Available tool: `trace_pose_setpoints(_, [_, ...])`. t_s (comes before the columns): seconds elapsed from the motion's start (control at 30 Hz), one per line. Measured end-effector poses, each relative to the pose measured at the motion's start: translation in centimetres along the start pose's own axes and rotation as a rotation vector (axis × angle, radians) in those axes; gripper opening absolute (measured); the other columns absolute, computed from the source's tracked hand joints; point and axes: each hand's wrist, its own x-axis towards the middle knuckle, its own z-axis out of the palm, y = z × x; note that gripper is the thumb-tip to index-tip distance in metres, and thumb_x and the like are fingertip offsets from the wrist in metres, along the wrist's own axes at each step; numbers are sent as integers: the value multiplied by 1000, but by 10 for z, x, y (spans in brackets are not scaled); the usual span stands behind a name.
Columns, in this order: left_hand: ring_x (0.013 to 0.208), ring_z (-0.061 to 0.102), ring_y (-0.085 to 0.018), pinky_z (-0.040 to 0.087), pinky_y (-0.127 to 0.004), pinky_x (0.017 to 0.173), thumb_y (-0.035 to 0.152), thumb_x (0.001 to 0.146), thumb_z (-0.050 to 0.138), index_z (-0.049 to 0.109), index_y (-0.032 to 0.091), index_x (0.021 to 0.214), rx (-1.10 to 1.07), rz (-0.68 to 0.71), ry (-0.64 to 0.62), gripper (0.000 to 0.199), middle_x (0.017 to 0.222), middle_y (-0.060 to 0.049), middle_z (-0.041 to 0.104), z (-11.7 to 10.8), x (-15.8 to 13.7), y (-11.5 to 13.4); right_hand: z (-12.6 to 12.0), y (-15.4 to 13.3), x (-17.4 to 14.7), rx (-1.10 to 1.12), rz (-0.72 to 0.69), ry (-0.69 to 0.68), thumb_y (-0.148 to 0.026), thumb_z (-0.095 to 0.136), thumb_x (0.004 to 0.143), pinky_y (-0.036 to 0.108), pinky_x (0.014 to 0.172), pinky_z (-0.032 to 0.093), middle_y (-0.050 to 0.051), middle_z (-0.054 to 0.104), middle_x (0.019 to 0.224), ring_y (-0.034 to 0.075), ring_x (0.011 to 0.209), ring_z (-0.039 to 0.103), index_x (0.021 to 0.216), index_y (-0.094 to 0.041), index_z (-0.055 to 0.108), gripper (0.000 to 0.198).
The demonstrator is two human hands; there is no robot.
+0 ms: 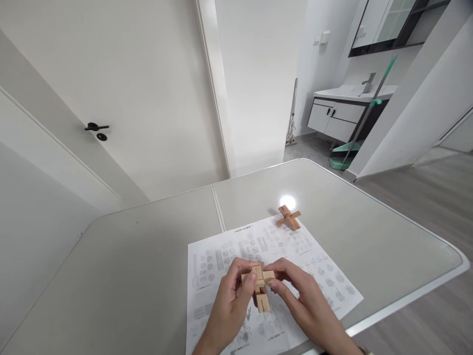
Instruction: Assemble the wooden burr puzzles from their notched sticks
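Note:
Between my hands is a light wooden interlocking puzzle [262,301], a cross-like cluster of notched blocks held just above a printed sheet. My left hand [233,301] grips its left side, thumb on the near face and fingers behind. On the other side, my right hand [301,293] pinches the right-hand block between thumb and index finger. One block sticks out toward me with a dark mark on it, and a gap shows above that block. The back of the puzzle is hidden by my fingers. Farther off lies a darker wooden cross-shaped puzzle [288,217], partly over the sheet's far edge.
The white instruction sheet [207,251], covered in small grey diagrams, lies on a pale table [148,266] with a metal rim. Beyond the table are a closed door [155,88], a sink cabinet [338,117], a green broom and dustpan [339,163], and a mop [293,111].

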Motion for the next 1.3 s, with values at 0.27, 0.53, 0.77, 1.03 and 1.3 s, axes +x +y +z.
trace_pose_setpoints(0.27, [79, 60, -17, 49, -30, 78, 45, 104, 46, 56, 24, 101, -4, 4, 15, 24, 84, 1, 59, 2, -4, -8, 3, 2, -3, -11, 12, -21, -40, 48, 105, 28, 73, 46, 2, 64, 87, 18, 79, 60, 100, -23, 61, 22])
trace_pose_setpoints(0.53, [76, 53, -14, 44, -27, 73, 46, 103, 48, 55, 23, 97, 97, -3, 21, 25, 84, 1, 59, -3, -6, -3, 6, 4, -6, -17, 2, -10, -37, 45, 106, 28, 76, 49, 3, 64, 92, 19, 83, 62, 105, -24, 60, 20])
trace_pose_setpoints(0.77, [75, 52, -14, 43, -26, 70, 47, 102, 50, 53, 22, 90, 48, -34, 12, 28, 86, 0, 59, -1, -5, -1, 6, 6, -8, -94, -54, 16, -33, 45, 106, 30, 78, 52, 5, 64, 96, 21, 88, 63, 109, -25, 60, 18])
trace_pose_setpoints(1.03, [69, 51, -12, 45, -24, 66, 48, 100, 54, 50, 22, 88, -17, -34, -22, 28, 79, 2, 58, -1, -2, 2, 5, 7, -7, -78, -40, -4, -34, 45, 106, 32, 80, 50, 6, 63, 97, 22, 90, 62, 109, -25, 60, 18])
trace_pose_setpoints(1.3, [91, 65, -20, 54, -34, 89, 47, 96, 61, 59, 25, 116, 71, -7, -63, 29, 100, -5, 67, -9, -8, 0, 10, 6, -4, -30, -6, 21, -40, 46, 105, 32, 78, 52, 6, 65, 94, 22, 87, 63, 111, -23, 62, 23])
